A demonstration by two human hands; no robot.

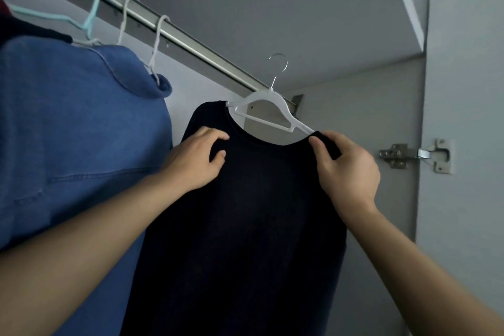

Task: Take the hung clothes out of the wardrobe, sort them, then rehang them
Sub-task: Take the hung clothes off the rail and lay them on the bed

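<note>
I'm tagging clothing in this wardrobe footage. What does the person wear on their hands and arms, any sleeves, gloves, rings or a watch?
Nothing shows. The left hand and right hand are bare, with no gloves and no rings on the fingers in view. Both forearms are uncovered right to the bottom edge of the picture, with no sleeve, watch or bracelet at the wrists. Fingernails look short and unpainted.

A rail (174, 35) runs from upper left down toward the right. Three hangers (156, 43) hook over it at left, with a shirt (81, 123) below them. Right of the shirt is a sweater (245, 226) on a hanger (268, 109), its hook off the rail. A hinge (417, 154) sits far right.
</note>
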